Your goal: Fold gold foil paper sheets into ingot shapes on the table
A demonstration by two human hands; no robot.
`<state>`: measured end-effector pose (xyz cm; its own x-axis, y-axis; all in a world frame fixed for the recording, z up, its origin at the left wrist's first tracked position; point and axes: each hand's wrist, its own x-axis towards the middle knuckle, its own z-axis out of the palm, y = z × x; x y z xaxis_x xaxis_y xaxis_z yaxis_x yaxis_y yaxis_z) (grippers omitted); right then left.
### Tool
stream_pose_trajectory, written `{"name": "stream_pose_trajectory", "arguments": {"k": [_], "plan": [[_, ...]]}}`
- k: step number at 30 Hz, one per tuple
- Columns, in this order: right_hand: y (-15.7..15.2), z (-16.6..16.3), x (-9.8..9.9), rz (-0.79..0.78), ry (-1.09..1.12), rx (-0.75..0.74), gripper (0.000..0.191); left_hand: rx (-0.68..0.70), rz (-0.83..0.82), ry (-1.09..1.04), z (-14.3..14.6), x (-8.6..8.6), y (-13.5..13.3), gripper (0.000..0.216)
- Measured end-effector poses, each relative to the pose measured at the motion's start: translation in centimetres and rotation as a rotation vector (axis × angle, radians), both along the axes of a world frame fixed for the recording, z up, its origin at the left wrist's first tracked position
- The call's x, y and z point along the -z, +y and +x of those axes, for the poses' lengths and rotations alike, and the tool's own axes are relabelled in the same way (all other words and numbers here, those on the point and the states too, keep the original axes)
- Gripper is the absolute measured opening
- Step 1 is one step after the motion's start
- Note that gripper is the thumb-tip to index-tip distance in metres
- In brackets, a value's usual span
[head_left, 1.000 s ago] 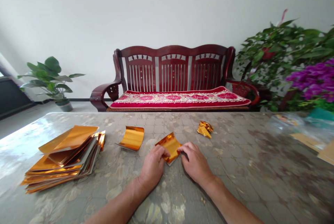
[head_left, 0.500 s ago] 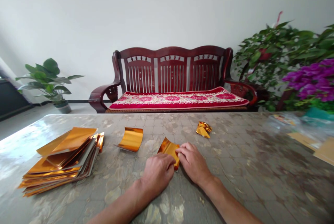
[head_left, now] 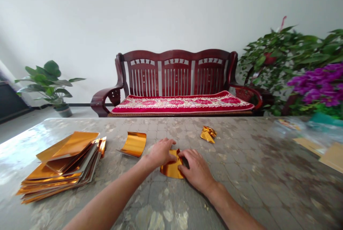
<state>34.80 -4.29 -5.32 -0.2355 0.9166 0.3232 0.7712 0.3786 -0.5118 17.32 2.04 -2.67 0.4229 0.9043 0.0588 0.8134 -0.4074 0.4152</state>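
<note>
A shiny gold foil paper (head_left: 171, 170) lies on the table between my hands, with a raised fold along its right edge. My left hand (head_left: 160, 153) reaches over its far left side, thumb resting on the foil and fingers stretched apart beyond the top edge. At the right edge, my right hand (head_left: 197, 171) has its thumb and forefinger bent around the fold, gripping it. Left of my hands sits a single curled gold sheet (head_left: 134, 144). Beyond them, to the right, is a folded gold foil piece (head_left: 208, 134).
A tall uneven stack of gold sheets (head_left: 57, 172) stands at the left of the patterned table (head_left: 128, 197). Plastic bags (head_left: 292, 125) and brown card (head_left: 333, 156) lie at the right edge. Behind are a wooden bench (head_left: 177, 76), a potted plant (head_left: 53, 83) and purple flowers (head_left: 321, 83).
My left hand has moved from the paper's near side to its far side, spreading its fingers. The paper has turned and lies flatter. My right hand has shifted slightly nearer.
</note>
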Motion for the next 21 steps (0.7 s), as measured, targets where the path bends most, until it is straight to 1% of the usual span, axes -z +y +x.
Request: {"name": "stream_pose_trajectory", "arguments": {"k": [5, 9, 11, 14, 16, 18, 19, 20, 21], "plan": [[0.0, 0.2, 0.1, -0.009, 0.047, -0.003, 0.026, -0.022, -0.053, -0.013, 0.8, -0.3, 0.6, 0.049], [0.1, 0.2, 0.4, -0.003, 0.093, 0.002, 0.032, -0.058, -0.125, -0.068, 0.5, 0.1, 1.1, 0.049], [0.2, 0.2, 0.6, -0.007, 0.119, 0.017, 0.035, -0.071, -0.182, -0.109, 0.1, 0.5, 1.5, 0.038], [0.4, 0.1, 1.0, -0.011, 0.155, 0.038, 0.045, -0.076, -0.280, -0.193, -0.4, 1.3, 1.8, 0.014], [0.4, 0.1, 1.2, -0.012, 0.175, 0.055, 0.054, -0.080, -0.317, -0.270, -0.7, 1.7, 1.6, 0.010], [0.5, 0.1, 1.2, -0.019, 0.195, 0.089, 0.060, -0.083, -0.326, -0.358, -0.8, 1.9, 1.2, 0.014], [0.5, 0.1, 1.2, -0.026, 0.200, 0.108, 0.057, -0.083, -0.325, -0.397, -0.8, 2.0, 0.9, 0.018], [0.6, 0.1, 1.1, -0.034, 0.199, 0.121, 0.050, -0.078, -0.321, -0.444, -0.9, 2.1, 0.6, 0.021], [0.6, 0.2, 0.9, -0.031, 0.194, 0.130, 0.038, -0.073, -0.307, -0.505, -0.9, 2.1, 0.3, 0.024]]}}
